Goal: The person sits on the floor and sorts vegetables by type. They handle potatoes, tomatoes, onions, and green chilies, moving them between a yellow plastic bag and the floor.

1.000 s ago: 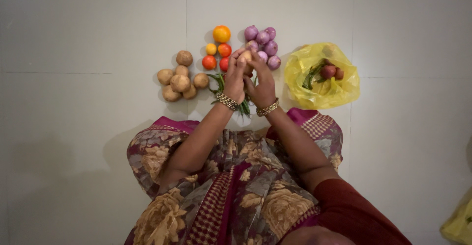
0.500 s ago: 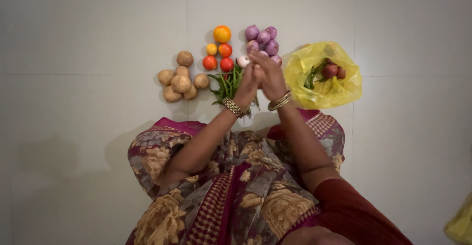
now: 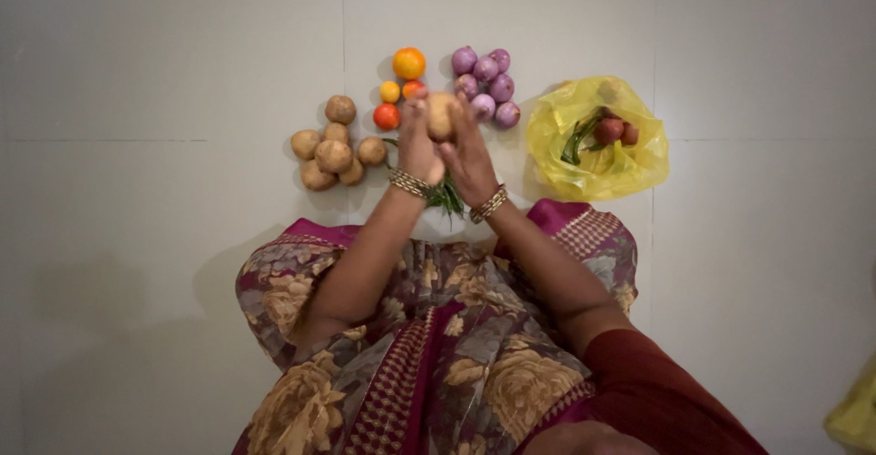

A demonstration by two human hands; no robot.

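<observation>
Potatoes (image 3: 334, 152) piled at left, tomatoes (image 3: 401, 85) next; your left hand (image 3: 415, 145) and right hand (image 3: 467, 158) clasp one potato (image 3: 441, 115) together above the beans (image 3: 445, 195). Onions (image 3: 487, 85) are grouped; the yellow bag (image 3: 598, 158) still holds produce.

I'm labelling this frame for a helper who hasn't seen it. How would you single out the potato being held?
Find the yellow bag on the floor. Left of it, past the purple onions, both hands meet. The potato sits between their fingertips, lifted, unlike the potato pile lying farther left.
</observation>
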